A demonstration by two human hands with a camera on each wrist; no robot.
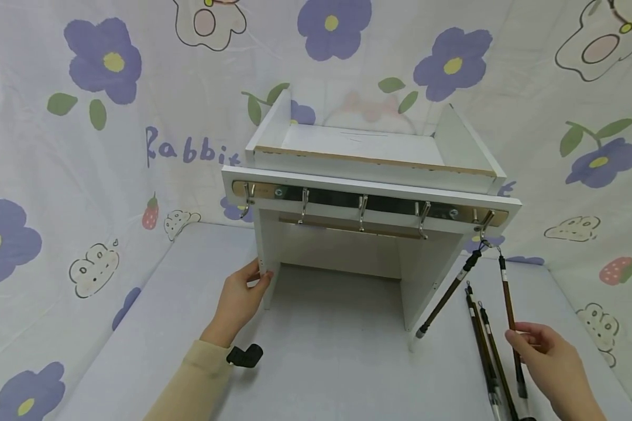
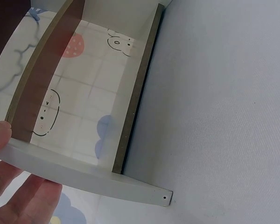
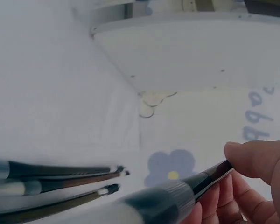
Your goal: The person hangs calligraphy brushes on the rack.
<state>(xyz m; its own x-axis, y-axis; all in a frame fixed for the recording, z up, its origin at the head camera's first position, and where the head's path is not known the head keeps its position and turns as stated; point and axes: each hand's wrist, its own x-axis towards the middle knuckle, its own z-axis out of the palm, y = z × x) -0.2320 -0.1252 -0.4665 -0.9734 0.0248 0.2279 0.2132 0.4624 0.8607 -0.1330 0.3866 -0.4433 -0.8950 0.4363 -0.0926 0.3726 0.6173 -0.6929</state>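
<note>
My right hand (image 1: 553, 359) pinches a brown-handled calligraphy brush (image 1: 507, 292) by its lower handle, bristle end down. The brush's top loop is right beside the rightmost hook (image 1: 487, 225) of a white shelf (image 1: 374, 181). Another calligraphy brush (image 1: 449, 294) hangs slanted from that hook, its pale tip by the shelf's right leg. With thumb and fingers, my left hand (image 1: 240, 304) grips the front edge of the shelf's left side panel (image 2: 88, 179). In the right wrist view the held brush's ferrule (image 3: 163, 203) looms close and blurred.
Several more brushes (image 1: 484, 345) lie side by side on the pale tabletop (image 1: 342, 351), right of the shelf. The other hooks (image 1: 362, 211) along the metal rail hold nothing. A patterned cloth (image 1: 153, 76) with flowers and rabbits hangs behind.
</note>
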